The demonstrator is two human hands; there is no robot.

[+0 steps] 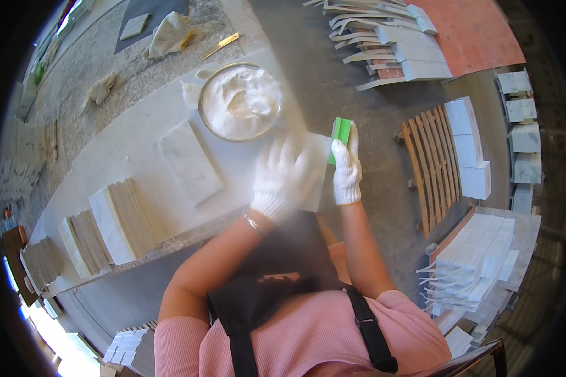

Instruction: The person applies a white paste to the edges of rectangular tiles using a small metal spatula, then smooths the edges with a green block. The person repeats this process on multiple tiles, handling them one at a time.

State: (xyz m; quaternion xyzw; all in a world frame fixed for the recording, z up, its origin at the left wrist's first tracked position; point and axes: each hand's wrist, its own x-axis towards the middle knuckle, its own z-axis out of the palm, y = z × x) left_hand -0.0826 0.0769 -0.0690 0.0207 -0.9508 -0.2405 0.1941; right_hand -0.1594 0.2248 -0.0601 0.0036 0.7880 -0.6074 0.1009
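My left hand [280, 176], in a white knit glove, lies with its fingers stretched out over a pale tile [313, 191] at the table's right edge. The hand is slightly blurred and covers much of the tile. Beside it, my gloved right hand [347, 166] pinches a bright green ridged plastic piece [341, 131] upright between thumb and fingers; its exact kind is unclear. Just beyond my left hand stands a round clear-rimmed bowl [202, 107] heaped with white powder or paste [242, 100]. A grey-veined marble tile [190, 162] lies flat to the left.
Stacks of tiles [122, 217] stand on edge along the table's near left. Farther back lie a crumpled glove [172, 34], a yellow-handled flat tool [221, 46] and a rag [99, 89]. On the floor at right are a wooden pallet [431, 163] and strapped tile stacks [475, 257].
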